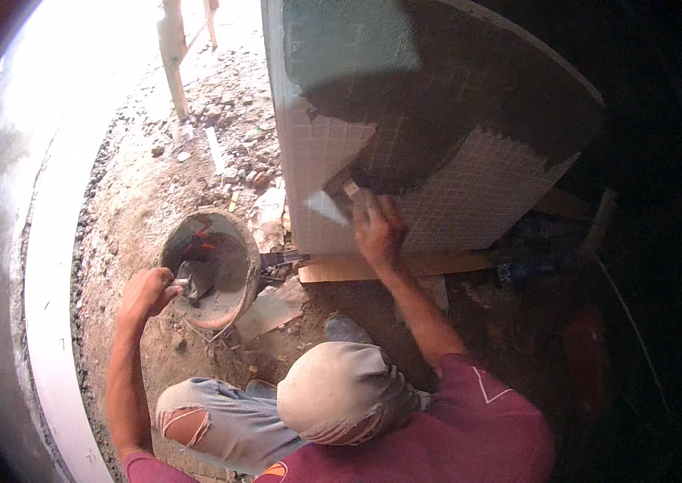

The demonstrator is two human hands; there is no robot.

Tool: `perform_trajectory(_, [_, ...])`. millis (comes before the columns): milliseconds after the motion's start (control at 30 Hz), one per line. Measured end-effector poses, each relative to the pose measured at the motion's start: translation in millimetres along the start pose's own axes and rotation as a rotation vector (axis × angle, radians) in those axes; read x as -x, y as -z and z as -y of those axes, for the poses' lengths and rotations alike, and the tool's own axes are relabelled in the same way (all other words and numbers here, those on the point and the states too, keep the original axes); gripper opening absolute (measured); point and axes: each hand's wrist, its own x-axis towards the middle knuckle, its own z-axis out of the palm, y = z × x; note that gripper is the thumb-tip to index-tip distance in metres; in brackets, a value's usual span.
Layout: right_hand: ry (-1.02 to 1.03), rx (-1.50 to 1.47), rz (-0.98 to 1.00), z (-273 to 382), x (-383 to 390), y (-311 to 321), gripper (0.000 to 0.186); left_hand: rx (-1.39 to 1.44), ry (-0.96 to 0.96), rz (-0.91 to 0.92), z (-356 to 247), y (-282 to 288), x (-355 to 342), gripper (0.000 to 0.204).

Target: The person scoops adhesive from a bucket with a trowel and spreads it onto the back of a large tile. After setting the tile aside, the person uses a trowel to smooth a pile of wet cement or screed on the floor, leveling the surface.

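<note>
My left hand [148, 291] is closed round the short handle of a trowel [198, 278], whose grey-coated blade is inside a bucket [249, 241]. Grey mortar [224, 302] lies in that bucket and coats its inner wall. Further right, my right hand [380, 229] grips a plastering trowel [326, 208] by its handle; the pale blade is blurred and lies close to or against the wall panel [317, 153]. A light grid pattern covers the panel's bare parts. Dark wet mortar [438, 88] is spread over its upper and middle area.
Under the panel's lower edge runs a wooden board [357, 270]. Stony ground [236, 121] with rubble stretches ahead, with a wooden post [172, 60]. A pale curved wall [3, 241] bounds the left. My bent knees [341, 394] are below; deep shadow hides much of the right.
</note>
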Motion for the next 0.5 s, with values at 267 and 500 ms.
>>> perform_trajectory(267, [-0.271,-0.253,-0.415,72.5,-71.0,-38.4,0.027,-0.068,0.106,0.031,-11.6,38.9,32.8,0.033])
perform_trajectory(500, [0.067,-0.284,-0.316,131.1,-84.4,-42.3,0.027,-0.049,0.147,-0.073,-2.4,24.2,16.4,0.031])
